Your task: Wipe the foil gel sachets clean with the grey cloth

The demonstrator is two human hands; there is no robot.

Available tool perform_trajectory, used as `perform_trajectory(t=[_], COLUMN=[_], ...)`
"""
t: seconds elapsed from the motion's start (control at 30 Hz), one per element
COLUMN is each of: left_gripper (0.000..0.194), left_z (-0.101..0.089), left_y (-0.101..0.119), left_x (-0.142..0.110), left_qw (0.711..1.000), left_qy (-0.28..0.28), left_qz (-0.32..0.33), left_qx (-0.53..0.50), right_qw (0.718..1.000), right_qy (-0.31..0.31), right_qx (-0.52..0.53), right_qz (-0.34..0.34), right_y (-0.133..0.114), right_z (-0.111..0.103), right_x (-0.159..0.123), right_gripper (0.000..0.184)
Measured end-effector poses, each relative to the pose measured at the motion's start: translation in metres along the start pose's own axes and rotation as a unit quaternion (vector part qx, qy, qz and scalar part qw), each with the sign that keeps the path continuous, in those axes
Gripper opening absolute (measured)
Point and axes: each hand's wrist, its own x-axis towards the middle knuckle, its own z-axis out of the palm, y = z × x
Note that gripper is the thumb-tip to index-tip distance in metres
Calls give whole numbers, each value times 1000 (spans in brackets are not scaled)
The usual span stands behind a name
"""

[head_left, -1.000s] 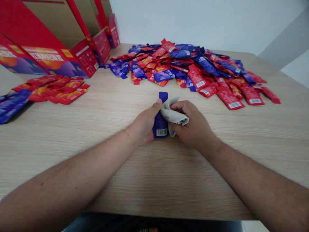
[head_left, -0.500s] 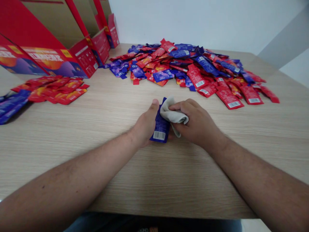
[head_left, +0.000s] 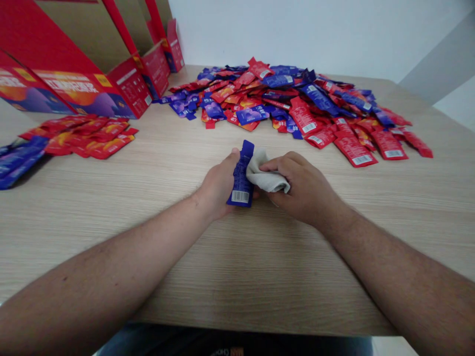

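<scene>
My left hand [head_left: 220, 188] is closed on a dark blue sachet [head_left: 242, 173], its thumb along the left edge and its fingers behind. A white barcode label shows near the sachet's lower end, which points towards me. Bunched in the fingers of my right hand [head_left: 302, 185] is a light grey cloth [head_left: 265, 172]. The cloth lies against the right edge of the sachet, hiding part of that edge. Both hands are close together over the middle of the table [head_left: 260, 277].
A large heap of red and blue sachets [head_left: 274, 99] spreads along the back. To the left lie red sachets [head_left: 89, 136] and blue sachets [head_left: 22, 160] in a smaller group. Behind them stand several red cardboard boxes [head_left: 129, 89], against the wall side.
The blue sachet has tilted and moved slightly left and up in my left hand. The cloth has slid from its face towards its right edge, uncovering the sachet's top.
</scene>
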Motion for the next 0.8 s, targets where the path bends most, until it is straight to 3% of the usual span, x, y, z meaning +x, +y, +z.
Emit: perform_trajectory(t=[0.2, 0.37, 0.5, 0.67, 0.8], left_gripper=[41, 45, 47, 50, 48], left_z=[2, 0, 0, -1, -2], left_y=[-7, -8, -5, -3, -4], left_x=[8, 7, 7, 6, 6], left_qw=[997, 994, 995, 998, 998], left_qy=[28, 49, 47, 28, 32], left_qz=[48, 91, 79, 44, 55], left_qx=[-49, -18, -30, -24, -22], right_qw=[1000, 994, 997, 990, 994], right_qy=[3, -93, -69, -121, -100], right_qx=[23, 47, 32, 49, 18], right_qz=[-15, -38, -24, -53, -30], right_y=[-10, -15, -9, -15, -23], right_z=[9, 11, 9, 10, 10], right_x=[-3, -5, -4, -5, -6], right_gripper=[35, 40, 38, 38, 39])
